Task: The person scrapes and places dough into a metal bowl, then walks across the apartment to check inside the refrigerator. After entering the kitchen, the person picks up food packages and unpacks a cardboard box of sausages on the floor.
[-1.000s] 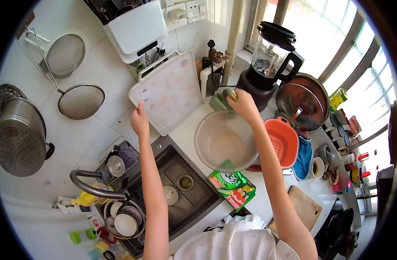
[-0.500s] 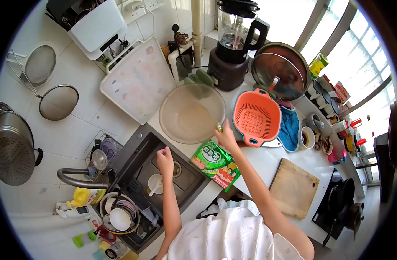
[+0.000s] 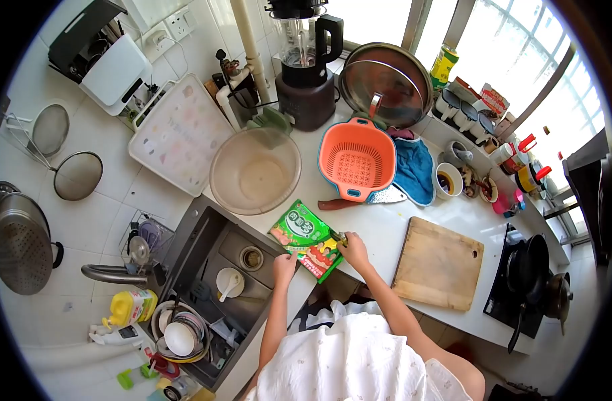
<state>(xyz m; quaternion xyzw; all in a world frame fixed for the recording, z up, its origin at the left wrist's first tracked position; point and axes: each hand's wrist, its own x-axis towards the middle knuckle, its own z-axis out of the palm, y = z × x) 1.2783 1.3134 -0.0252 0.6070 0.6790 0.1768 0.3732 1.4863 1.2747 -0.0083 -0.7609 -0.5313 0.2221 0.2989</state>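
Observation:
A green packet with red and yellow printing (image 3: 306,230) lies on the white counter between the sink and the cutting board. My left hand (image 3: 285,269) is closed at the packet's lower left edge, with the fingertips pressed together against it. At the packet's right edge, my right hand (image 3: 355,252) is closed around a small dark and yellowish item (image 3: 339,237) too small to identify. Just behind the packet stands a translucent round basin (image 3: 256,171).
An orange colander (image 3: 357,159) sits beside a knife (image 3: 366,200). To the right are a wooden cutting board (image 3: 438,262) and a stove (image 3: 520,287) with pans. The sink (image 3: 216,281), left, holds dishes. A blender (image 3: 306,93) stands behind.
My left hand let go of the white patterned board, then came down over the sink to the packet. My right hand moved from behind the basin to the packet. The view turned right.

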